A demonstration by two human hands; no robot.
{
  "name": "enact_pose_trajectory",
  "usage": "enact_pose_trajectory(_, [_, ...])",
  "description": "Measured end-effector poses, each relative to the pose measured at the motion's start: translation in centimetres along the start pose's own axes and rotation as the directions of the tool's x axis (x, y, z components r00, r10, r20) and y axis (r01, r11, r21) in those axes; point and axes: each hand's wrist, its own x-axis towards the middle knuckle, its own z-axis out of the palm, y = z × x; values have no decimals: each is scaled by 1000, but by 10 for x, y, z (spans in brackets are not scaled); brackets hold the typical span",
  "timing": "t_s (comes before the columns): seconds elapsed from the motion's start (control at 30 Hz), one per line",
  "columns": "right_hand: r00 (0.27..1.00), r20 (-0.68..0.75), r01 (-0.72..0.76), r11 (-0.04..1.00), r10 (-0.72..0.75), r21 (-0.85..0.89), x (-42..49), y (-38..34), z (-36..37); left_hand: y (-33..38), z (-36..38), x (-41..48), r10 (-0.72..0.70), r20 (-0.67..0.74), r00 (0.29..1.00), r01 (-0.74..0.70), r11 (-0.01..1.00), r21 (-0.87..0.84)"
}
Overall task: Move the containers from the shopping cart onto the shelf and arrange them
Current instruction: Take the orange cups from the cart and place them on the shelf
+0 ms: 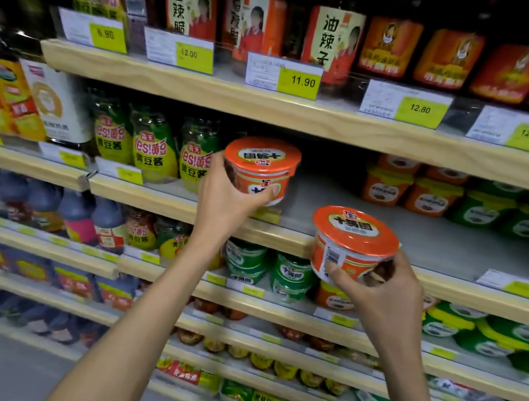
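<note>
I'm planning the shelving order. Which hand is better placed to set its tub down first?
Left, probably. The left hand holds its orange-lidded tub above the shelf's bare stretch, beside the green jars. The right hand holds the other tub lower, in front of the shelf's lip.

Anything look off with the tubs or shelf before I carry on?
Nothing looks spilled or damaged. The left tub and right tub are both held tilted, neither set flat on the shelf yet.
</note>
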Motion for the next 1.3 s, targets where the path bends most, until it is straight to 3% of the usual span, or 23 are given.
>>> enact_pose_trajectory(0.27, [999, -45, -17, 997, 14, -76, 28, 1, -8, -14, 31, 27, -29, -74, 997, 43, 980, 195])
enact_pose_trajectory(0.5, [1000, -8, 4, 993, -5, -119, 54, -2, 0, -17, 37, 24, -74, -132, 988, 127, 880, 458])
enact_pose_trajectory(0.77, [1000, 25, 20, 995, -17, -95, 73, -6, 13, -18, 32, 25, -72, -99, 992, 113, 854, 509])
enact_pose_trajectory(1.07, [1000, -17, -4, 975, 0, -223, 101, -14, 47, -22, 23, 19, -16, -123, 992, 93, 747, 659])
enact_pose_trajectory(1.3, [997, -79, 0, 945, -28, -328, 108, -17, 78, -26, -3, 16, -7, 1, 1000, 5, 739, 674])
